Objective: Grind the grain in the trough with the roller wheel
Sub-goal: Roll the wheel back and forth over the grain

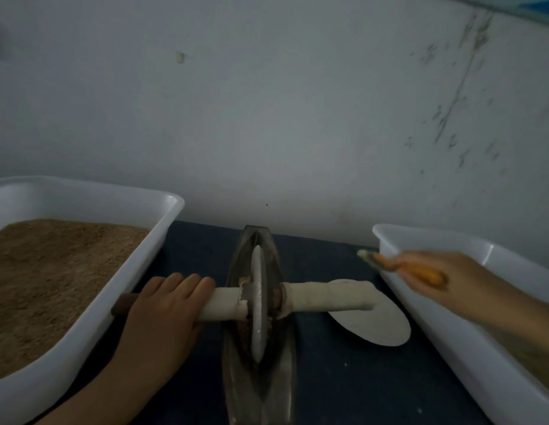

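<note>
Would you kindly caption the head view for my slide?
Left hand grips the roller wheel's axle in the trough; right hand holds a brush.

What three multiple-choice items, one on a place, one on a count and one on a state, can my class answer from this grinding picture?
1. Where does the roller wheel stand?
A in the trough
B in the left tub
C on the paper disc

2. How many white tubs are there?
A one
B two
C three

3. What does the right hand hold?
A nothing
B the wheel's axle
C an orange-handled brush

Key: 1 A, the wheel sits upright in the dark trough. 2 B, the left tub and the right tub. 3 C, the fingers curl round the orange-handled brush.
</note>
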Demonstrator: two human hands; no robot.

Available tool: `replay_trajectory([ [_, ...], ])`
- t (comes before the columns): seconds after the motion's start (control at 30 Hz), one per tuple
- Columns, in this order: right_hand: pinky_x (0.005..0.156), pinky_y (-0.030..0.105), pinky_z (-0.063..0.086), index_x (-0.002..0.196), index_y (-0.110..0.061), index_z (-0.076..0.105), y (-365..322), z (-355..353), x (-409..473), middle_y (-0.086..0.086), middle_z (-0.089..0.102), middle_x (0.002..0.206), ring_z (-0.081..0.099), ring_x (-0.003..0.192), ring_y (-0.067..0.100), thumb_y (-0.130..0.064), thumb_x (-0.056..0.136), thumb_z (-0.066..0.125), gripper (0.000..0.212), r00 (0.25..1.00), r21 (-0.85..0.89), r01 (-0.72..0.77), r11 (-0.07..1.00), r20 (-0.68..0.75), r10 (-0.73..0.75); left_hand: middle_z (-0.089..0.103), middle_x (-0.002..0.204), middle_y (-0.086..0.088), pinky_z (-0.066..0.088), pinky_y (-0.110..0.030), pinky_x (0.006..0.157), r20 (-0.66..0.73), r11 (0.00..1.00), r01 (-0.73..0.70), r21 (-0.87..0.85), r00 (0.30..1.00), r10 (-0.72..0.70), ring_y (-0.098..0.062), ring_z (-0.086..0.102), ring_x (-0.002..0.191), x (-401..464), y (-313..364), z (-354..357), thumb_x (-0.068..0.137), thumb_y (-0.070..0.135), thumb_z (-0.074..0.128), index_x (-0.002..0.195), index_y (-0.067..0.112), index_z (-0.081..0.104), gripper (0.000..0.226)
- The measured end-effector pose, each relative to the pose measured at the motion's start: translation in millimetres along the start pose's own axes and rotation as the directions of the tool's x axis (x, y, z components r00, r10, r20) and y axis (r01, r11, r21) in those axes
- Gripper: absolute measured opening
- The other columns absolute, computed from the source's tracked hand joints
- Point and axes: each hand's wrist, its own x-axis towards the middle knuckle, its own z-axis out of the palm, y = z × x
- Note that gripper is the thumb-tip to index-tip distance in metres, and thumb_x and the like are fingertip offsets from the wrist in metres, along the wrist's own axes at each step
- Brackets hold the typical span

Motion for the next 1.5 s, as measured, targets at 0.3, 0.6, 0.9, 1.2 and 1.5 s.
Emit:
replay_trajectory([
  [0.3,0.085,0.035,0.037,0.146,-0.021,0.019,-10,66,-33,0.004,0.053,0.118,0.052,0.101,0.026,-0.022,0.092,0.043,0.059,0.896,-0.567,0.323,0.758,0.441,-0.052,0.062,0.072,-0.002,0.046,-0.034,0.054,0.000,1.000,-0.002,-0.009,1.000,0.002,-0.024,0.057,0.058,0,2,-1,0.037,0.011,0.092,0.081,0.014,0.064,0.052],
  [0.6,0.059,0.016,0.043,0.117,-0.031,0.055,-80,41,-41,-0.010,0.057,0.091,0.056,0.075,0.004,-0.022,0.078,0.066,0.041,0.996,-0.467,0.063,0.882,-0.031,-0.088,0.062,0.075,-0.001,0.045,-0.034,0.054,0.008,1.000,-0.002,-0.018,1.000,0.002,-0.023,0.057,0.061,1,1,-2,0.041,0.013,0.091,0.083,0.015,0.065,0.049],
  [0.9,0.102,0.031,0.033,0.134,-0.019,0.049,-125,92,11,-0.004,0.060,0.121,0.056,0.113,0.014,-0.033,0.076,0.065,0.061,0.974,-0.236,0.099,0.967,-0.175,-0.142,0.063,0.074,0.000,0.046,-0.030,0.056,0.059,0.999,0.014,-0.045,0.998,-0.011,-0.020,0.058,0.062,2,5,-8,0.044,0.015,0.090,0.081,0.015,0.065,0.045],
  [1.2,0.094,0.017,0.030,0.126,-0.029,0.052,-106,100,26,-0.014,0.059,0.110,0.050,0.099,0.001,-0.046,0.097,0.017,0.048,0.964,-0.045,0.100,0.994,-0.242,-0.108,0.061,0.080,0.010,0.045,-0.030,0.060,0.119,0.981,0.007,-0.195,0.993,0.016,-0.009,0.056,0.069,13,-2,-16,0.082,0.039,0.040,0.094,0.021,0.064,0.032],
  [1.5,0.051,0.026,0.037,0.065,-0.021,0.051,-92,133,58,-0.007,0.050,0.055,0.043,0.049,0.011,-0.028,0.095,0.030,0.038,0.839,-0.172,-0.061,0.983,-0.542,-0.043,0.057,0.059,-0.001,0.047,-0.034,0.058,-0.102,0.995,0.094,-0.023,0.990,-0.095,-0.018,0.052,0.052,43,6,15,0.093,0.024,0.036,0.065,0.014,0.061,0.039],
])
